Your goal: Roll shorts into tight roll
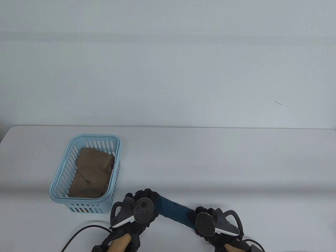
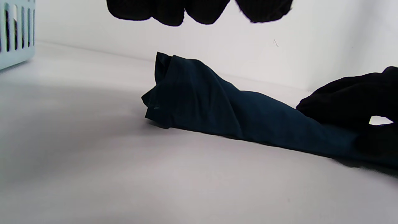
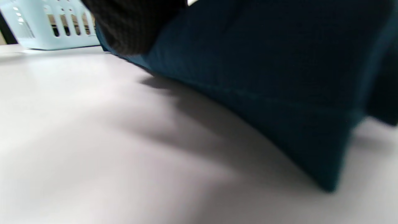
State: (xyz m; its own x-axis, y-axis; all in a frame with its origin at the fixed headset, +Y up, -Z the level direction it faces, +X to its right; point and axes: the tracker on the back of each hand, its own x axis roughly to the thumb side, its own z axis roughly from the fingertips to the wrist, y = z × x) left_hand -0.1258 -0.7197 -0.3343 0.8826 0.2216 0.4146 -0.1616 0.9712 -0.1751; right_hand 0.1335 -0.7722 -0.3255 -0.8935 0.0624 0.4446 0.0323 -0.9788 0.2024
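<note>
The dark teal shorts (image 1: 173, 210) lie as a long narrow roll near the table's front edge, slanting from upper left to lower right. My left hand (image 1: 147, 195) hovers over the roll's left end. In the left wrist view its fingertips (image 2: 199, 11) hang above the shorts (image 2: 217, 109) without touching, and that end lies free on the table. My right hand (image 1: 203, 212) grips the roll's right end, as the left wrist view shows (image 2: 348, 99). In the right wrist view a gloved finger (image 3: 130, 25) lies on the fabric (image 3: 264, 62).
A light blue slotted basket (image 1: 94, 136) with brown folded clothes (image 1: 92, 170) stands left of my left hand; it also shows in the left wrist view (image 2: 15, 31) and the right wrist view (image 3: 46, 28). A black cable (image 1: 78, 232) trails at the front edge.
</note>
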